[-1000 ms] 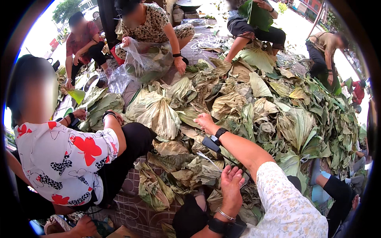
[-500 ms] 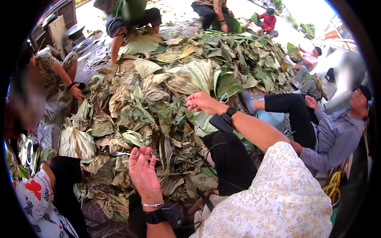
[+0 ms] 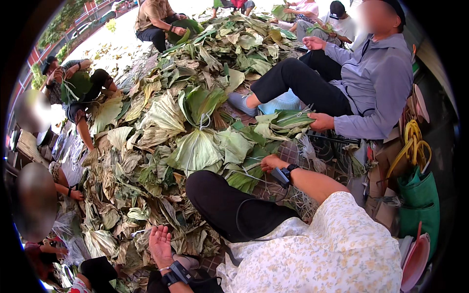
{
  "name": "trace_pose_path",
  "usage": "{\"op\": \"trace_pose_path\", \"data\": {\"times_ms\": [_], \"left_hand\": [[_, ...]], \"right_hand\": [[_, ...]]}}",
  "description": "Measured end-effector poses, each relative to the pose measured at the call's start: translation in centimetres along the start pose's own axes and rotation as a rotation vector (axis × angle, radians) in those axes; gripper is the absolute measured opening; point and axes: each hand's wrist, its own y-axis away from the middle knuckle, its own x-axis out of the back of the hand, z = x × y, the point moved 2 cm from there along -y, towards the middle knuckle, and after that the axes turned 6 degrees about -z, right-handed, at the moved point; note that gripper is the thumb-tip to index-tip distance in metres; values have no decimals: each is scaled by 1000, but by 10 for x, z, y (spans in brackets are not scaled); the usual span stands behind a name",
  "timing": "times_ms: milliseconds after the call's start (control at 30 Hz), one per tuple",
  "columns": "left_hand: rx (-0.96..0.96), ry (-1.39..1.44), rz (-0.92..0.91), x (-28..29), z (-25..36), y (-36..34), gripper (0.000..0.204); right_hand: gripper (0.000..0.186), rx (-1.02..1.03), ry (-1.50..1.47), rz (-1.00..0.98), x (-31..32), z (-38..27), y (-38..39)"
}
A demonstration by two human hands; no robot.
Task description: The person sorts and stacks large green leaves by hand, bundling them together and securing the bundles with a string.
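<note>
Mostly crumpled, brownish-green leaves [image 3: 155, 163]

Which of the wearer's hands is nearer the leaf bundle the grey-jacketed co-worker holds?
The right hand, just below that leaf bundle in the view. The left hand, palm showing, is farther off, lower left, by dry brown leaves.

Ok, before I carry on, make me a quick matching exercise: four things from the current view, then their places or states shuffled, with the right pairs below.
Things
1. Left hand
2. Right hand
3. Yellow loops
4. Light-blue plastic

Places or states
A. Under the co-worker's bent leg
B. Open, palm showing
C. Just above the green bag
D. Beside green leaves, back showing

Pairs: 1-B, 2-D, 3-C, 4-A
</note>
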Motion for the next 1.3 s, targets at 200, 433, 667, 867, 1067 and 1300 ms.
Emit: {"op": "trace_pose_path", "data": {"times_ms": [200,433,667,867,1067,1300], "left_hand": [[73,-43,-15,-42,-29,16,35],[137,-56,42,-34,-48,34,39],[120,-54,87,-20,-49,40,42],[108,-62,63,-39,-52,38,38],[74,-24,7,-48,-53,50,35],[78,6,44,-27,-49,61,34]], "right_hand": [[22,-188,52,247,8,80,-39],[18,-36,140,65,-54,17,2],[41,241,-728,340,0,13,44],[94,472,-706,479,40,-39,102],[95,484,-676,416,45,-83,85],[88,439,-792,434,56,-73,61]]}}
